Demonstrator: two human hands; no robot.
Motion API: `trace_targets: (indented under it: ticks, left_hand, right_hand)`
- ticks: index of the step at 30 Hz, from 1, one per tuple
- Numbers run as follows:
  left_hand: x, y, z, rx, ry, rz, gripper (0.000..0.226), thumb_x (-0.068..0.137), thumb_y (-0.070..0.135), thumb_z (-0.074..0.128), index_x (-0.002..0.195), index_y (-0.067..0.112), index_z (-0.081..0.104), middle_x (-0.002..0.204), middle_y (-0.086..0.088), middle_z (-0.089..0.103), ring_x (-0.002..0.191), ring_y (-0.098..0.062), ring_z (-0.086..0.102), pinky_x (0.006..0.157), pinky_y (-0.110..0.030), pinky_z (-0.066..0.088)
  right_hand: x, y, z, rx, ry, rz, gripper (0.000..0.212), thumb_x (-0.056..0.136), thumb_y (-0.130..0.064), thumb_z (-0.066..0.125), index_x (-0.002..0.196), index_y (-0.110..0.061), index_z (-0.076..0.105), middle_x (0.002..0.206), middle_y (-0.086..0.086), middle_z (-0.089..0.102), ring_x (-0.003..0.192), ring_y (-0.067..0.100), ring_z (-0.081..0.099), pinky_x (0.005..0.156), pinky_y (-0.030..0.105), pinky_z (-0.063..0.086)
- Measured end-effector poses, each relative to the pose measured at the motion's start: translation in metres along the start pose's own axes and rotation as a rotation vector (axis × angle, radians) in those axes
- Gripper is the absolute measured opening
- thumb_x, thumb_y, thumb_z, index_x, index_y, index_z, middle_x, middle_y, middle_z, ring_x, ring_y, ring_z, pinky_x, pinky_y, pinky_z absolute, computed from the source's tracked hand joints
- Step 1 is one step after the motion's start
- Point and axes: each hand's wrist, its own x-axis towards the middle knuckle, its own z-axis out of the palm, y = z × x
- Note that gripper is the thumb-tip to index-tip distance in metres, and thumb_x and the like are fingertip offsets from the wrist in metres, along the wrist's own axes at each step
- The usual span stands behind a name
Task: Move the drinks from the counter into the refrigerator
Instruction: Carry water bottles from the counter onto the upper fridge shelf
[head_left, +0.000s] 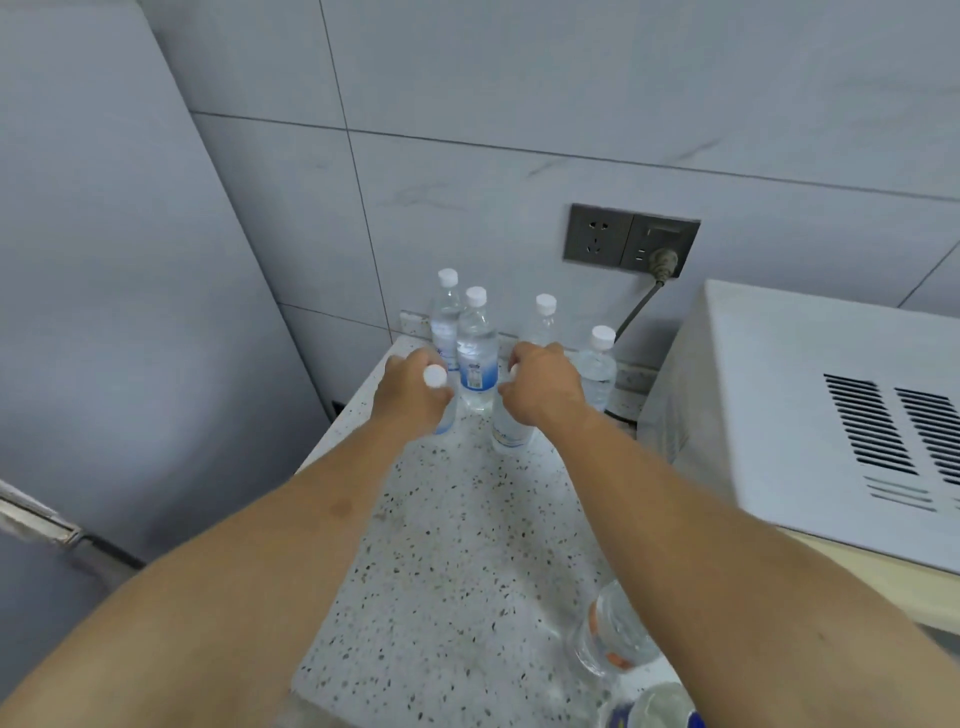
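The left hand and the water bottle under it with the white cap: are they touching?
Touching. In the head view the left hand is closed around the neck of the water bottle; its white cap pokes out above the fingers, with no gap visible.

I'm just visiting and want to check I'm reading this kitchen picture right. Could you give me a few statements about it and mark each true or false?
1. Each hand grips a water bottle: the left hand and the right hand. True.
2. The bottles have red caps. False: the caps are white, like the one on the tall middle bottle.
3. A plug sits in the wall socket. True.
4. The counter is plain black. False: it is pale and speckled.
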Motion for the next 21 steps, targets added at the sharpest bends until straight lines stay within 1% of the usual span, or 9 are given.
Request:
trace_targets:
  ticks: [2, 5, 9, 12, 14, 15, 17, 19, 21]
  left_hand:
    - [-0.022, -0.005, 0.0, -0.059, 0.011, -0.025, 0.019, 0.083, 0.014, 0.071, 0.096, 0.023, 0.06, 0.111, -0.012, 0.06, 0.09, -0.026, 0.06, 0.069, -0.029, 0.043]
    - [-0.053, -0.016, 0.001, -0.14, 0.035, -0.099, 0.023, 0.08, 0.008, 0.071, 0.092, 0.023, 0.06, 0.111, -0.012, 0.062, 0.091, -0.026, 0.062, 0.063, -0.024, 0.043]
    - [-0.098, -0.033, 0.002, -0.279, 0.113, -0.207, 0.02, 0.082, 0.008, 0.069, 0.094, 0.022, 0.06, 0.107, -0.013, 0.062, 0.079, -0.021, 0.058, 0.053, -0.022, 0.04]
    - [-0.131, -0.036, -0.004, -0.328, 0.172, -0.193, 0.022, 0.083, 0.012, 0.072, 0.098, 0.022, 0.061, 0.106, -0.01, 0.061, 0.084, -0.02, 0.058, 0.058, -0.02, 0.044]
    - [-0.15, -0.036, -0.012, -0.337, 0.205, -0.144, 0.022, 0.082, 0.012, 0.073, 0.099, 0.02, 0.063, 0.104, -0.007, 0.063, 0.084, -0.017, 0.058, 0.059, -0.016, 0.042]
    - [-0.158, -0.036, -0.018, -0.336, 0.211, -0.123, 0.021, 0.082, 0.011, 0.074, 0.1, 0.019, 0.065, 0.103, -0.007, 0.063, 0.084, -0.017, 0.059, 0.06, -0.016, 0.043]
    - [-0.174, -0.039, -0.034, -0.317, 0.173, -0.103, 0.022, 0.083, 0.013, 0.074, 0.104, 0.017, 0.068, 0.105, -0.006, 0.064, 0.09, -0.021, 0.062, 0.069, -0.024, 0.052]
    - [-0.188, -0.045, -0.05, -0.282, 0.107, -0.096, 0.027, 0.085, 0.017, 0.074, 0.112, 0.018, 0.069, 0.11, -0.004, 0.063, 0.095, -0.022, 0.062, 0.078, -0.03, 0.055]
    - [-0.202, -0.052, -0.06, -0.258, 0.048, -0.068, 0.029, 0.086, 0.021, 0.073, 0.115, 0.021, 0.069, 0.111, -0.002, 0.063, 0.095, -0.02, 0.063, 0.078, -0.029, 0.053]
  right_hand:
    - [-0.018, -0.003, -0.001, 0.011, -0.013, -0.022, 0.03, 0.088, -0.012, 0.063, 0.117, -0.017, 0.056, 0.121, 0.012, 0.049, 0.094, 0.026, 0.056, 0.08, 0.031, 0.048]
    - [-0.049, -0.006, 0.004, -0.011, -0.057, -0.035, 0.027, 0.084, -0.008, 0.063, 0.111, -0.013, 0.059, 0.118, 0.011, 0.053, 0.089, 0.023, 0.056, 0.078, 0.031, 0.052]
    - [-0.09, -0.008, 0.017, 0.078, -0.093, 0.006, 0.028, 0.082, -0.01, 0.067, 0.108, -0.016, 0.059, 0.121, 0.009, 0.05, 0.096, 0.026, 0.06, 0.075, 0.031, 0.052]
    - [-0.119, -0.01, 0.023, 0.167, -0.042, -0.004, 0.021, 0.082, -0.019, 0.071, 0.097, -0.021, 0.057, 0.115, 0.004, 0.046, 0.083, 0.02, 0.055, 0.065, 0.025, 0.045]
    - [-0.137, -0.01, 0.024, 0.209, -0.001, -0.026, 0.019, 0.082, -0.022, 0.071, 0.094, -0.023, 0.056, 0.11, 0.003, 0.048, 0.079, 0.017, 0.051, 0.06, 0.021, 0.04]
    - [-0.146, -0.01, 0.024, 0.231, 0.012, -0.033, 0.018, 0.081, -0.022, 0.07, 0.093, -0.024, 0.057, 0.109, 0.002, 0.049, 0.079, 0.016, 0.05, 0.057, 0.018, 0.037]
    - [-0.163, -0.008, 0.021, 0.265, 0.026, -0.046, 0.016, 0.081, -0.023, 0.07, 0.093, -0.025, 0.06, 0.104, -0.001, 0.049, 0.081, 0.015, 0.05, 0.055, 0.013, 0.032]
    - [-0.179, -0.005, 0.019, 0.295, 0.029, -0.064, 0.016, 0.081, -0.023, 0.071, 0.095, -0.024, 0.065, 0.101, -0.003, 0.054, 0.084, 0.014, 0.053, 0.057, 0.014, 0.035]
    - [-0.195, -0.002, 0.021, 0.353, 0.022, -0.068, 0.014, 0.079, -0.021, 0.073, 0.092, -0.024, 0.067, 0.097, -0.005, 0.062, 0.084, 0.013, 0.058, 0.057, 0.016, 0.04]
